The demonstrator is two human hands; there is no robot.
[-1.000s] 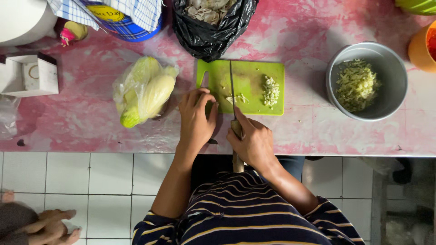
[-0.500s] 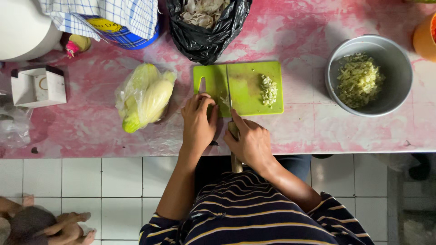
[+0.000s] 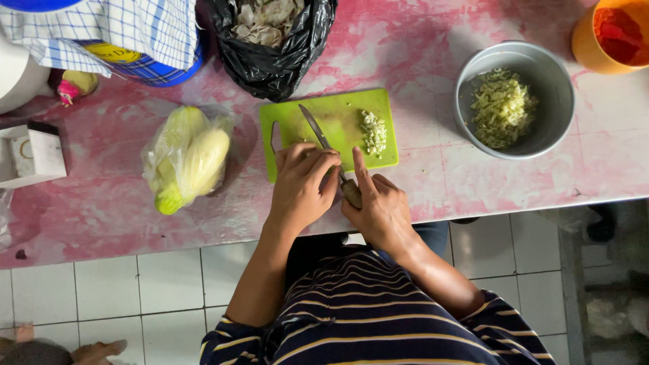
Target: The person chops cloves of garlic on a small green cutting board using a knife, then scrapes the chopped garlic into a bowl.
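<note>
A green cutting board point(image 3: 341, 115) lies on the pink counter point(image 3: 419, 176) with a small heap of chopped pale vegetable point(image 3: 372, 131) on its right side. My right hand point(image 3: 378, 206) grips the wooden handle of a knife point(image 3: 318, 134), index finger stretched along it; the blade angles up and left across the board. My left hand point(image 3: 302, 182) rests curled on the board's near edge, fingers bent over whatever lies beneath, which is hidden.
A metal bowl point(image 3: 556, 108) of chopped vegetable stands to the right. An orange container point(image 3: 583, 47) sits at the far right. A black bag of peelings point(image 3: 267, 61), a clear bag of green vegetables point(image 3: 186, 159), a checked cloth point(image 3: 122, 30) and a white box point(image 3: 30, 154) lie left.
The knife blade has swung from straight up the board to angled up-left. My left hand has moved right, closer to the knife hand. The view has shifted left and down.
</note>
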